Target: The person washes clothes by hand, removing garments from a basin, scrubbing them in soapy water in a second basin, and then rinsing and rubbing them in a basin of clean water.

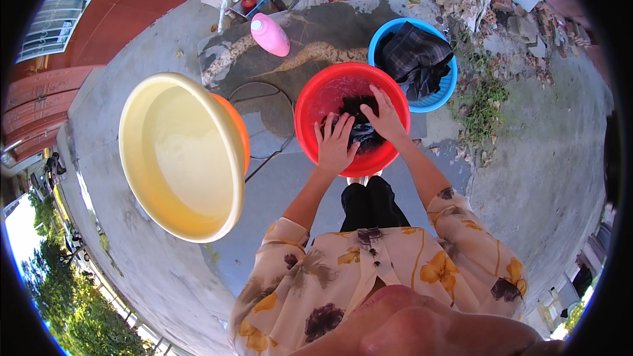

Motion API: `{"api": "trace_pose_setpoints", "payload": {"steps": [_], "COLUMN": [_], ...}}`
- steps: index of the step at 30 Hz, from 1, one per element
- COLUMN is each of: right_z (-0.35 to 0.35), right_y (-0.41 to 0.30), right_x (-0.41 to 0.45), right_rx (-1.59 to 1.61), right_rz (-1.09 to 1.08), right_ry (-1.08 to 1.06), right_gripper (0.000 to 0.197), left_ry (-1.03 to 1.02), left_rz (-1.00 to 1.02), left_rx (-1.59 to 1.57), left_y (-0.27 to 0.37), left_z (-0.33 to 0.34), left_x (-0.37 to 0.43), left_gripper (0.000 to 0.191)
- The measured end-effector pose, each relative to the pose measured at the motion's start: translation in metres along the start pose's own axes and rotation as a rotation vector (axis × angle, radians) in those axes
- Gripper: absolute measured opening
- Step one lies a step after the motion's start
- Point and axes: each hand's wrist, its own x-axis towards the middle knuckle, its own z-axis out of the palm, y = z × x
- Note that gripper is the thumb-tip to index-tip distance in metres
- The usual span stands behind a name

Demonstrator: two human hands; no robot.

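Note:
Dark wet cloth (pixel 363 136) lies in a red plastic basin (pixel 352 70) in front of me. My left hand (pixel 336 141) rests over the cloth on the left, its fingers spread. Reaching in from the right, my right hand (pixel 384 114) has its fingers apart above or on the same cloth; whether the fingertips touch it is hard to tell. Neither hand is closed around anything. Behind the basin at the right, a blue plastic basket (pixel 447 94) holds a dark checked garment (pixel 415 52) and other dark cloth.
A large pale yellow basin (pixel 129 158) with water stands at left, partly over an orange one (pixel 236 126). A pink bottle (pixel 271 35) with a white cap is on the stone slab. Beside the basins lies a wire hoop (pixel 257 83). Rubble (pixel 519 20) and weeds (pixel 482 104) are at right.

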Motion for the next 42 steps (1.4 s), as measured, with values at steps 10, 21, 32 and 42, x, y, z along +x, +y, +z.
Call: {"api": "trace_pose_setpoints", "payload": {"steps": [10, 21, 32, 42], "right_z": [0.081, 0.058, 0.018, -0.072], "right_y": [0.056, 0.098, 0.05, -0.077], "right_x": [0.037, 0.045, 0.043, -0.014], "right_rx": [-0.405, 0.243, 0.138, -0.019], "right_rz": [0.148, 0.241, 0.135, -0.085], "right_ry": [-0.38, -0.371, -0.009, -0.049], "right_gripper": [0.071, 0.06, 0.033, 0.037], "left_ry": [-0.282, 0.132, 0.152, 0.478], "left_rz": [-0.575, -0.468, -0.694, -0.261], "left_rx": [0.221, -0.107, -1.149, -0.209], "left_y": [-0.066, -0.029, -0.066, -0.03], "left_z": [0.118, -0.001, -0.038, -0.066], "left_x": [0.01, 0.03, 0.019, -0.015], "left_gripper": [0.072, 0.03, 0.034, 0.022]}}
